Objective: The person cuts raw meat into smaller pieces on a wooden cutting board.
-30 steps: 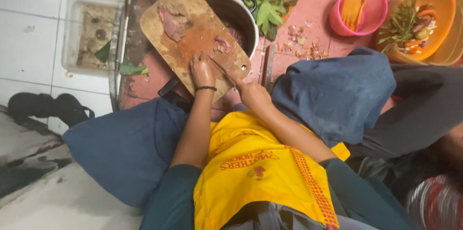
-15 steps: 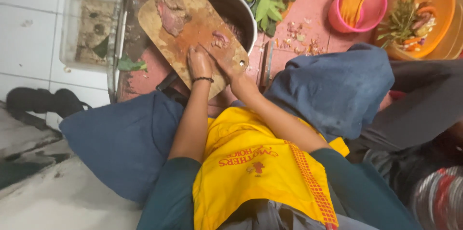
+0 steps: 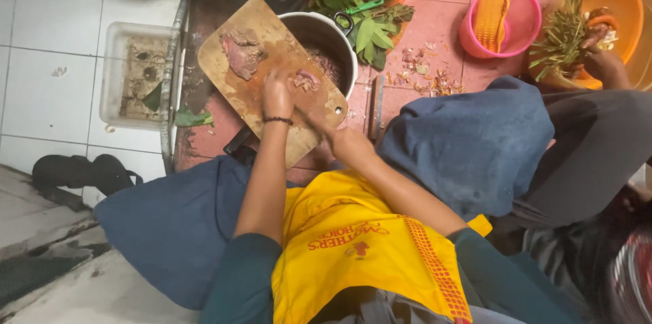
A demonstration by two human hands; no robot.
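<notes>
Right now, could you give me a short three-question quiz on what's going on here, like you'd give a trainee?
1. True or false: the wooden cutting board rests partly over the rim of the metal pot.
2. What is the left hand doing? A) pressing down on the board, B) holding the green scissors, C) lifting the pink basket.
3. Fill in: the big slab of meat lies at the board's ____ end, away from the person.

Key:
1. True.
2. A. The right hand is beside it, near a small piece of meat.
3. Far.
</notes>
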